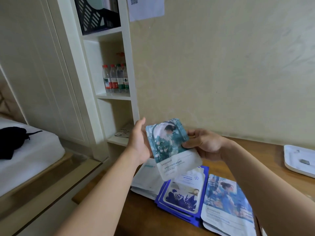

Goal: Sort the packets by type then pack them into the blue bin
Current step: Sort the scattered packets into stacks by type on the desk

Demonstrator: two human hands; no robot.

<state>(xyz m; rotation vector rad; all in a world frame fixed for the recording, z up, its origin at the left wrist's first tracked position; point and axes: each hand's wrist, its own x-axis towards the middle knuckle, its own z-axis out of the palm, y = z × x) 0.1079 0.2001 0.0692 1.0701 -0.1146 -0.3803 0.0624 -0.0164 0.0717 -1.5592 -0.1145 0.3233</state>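
Desk (259, 147) | packet (170, 147) upright, top leaning left | hands: right hand (206, 145) pinches it, left hand (140, 142) flat

teal packet (172, 147) raised, tilted, three packet stacks (182, 196) beneath

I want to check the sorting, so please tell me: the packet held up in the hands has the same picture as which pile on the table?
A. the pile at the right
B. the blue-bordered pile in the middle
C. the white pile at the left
A: the held packet shows a painted woman among flowers, and so does the top of the right pile.
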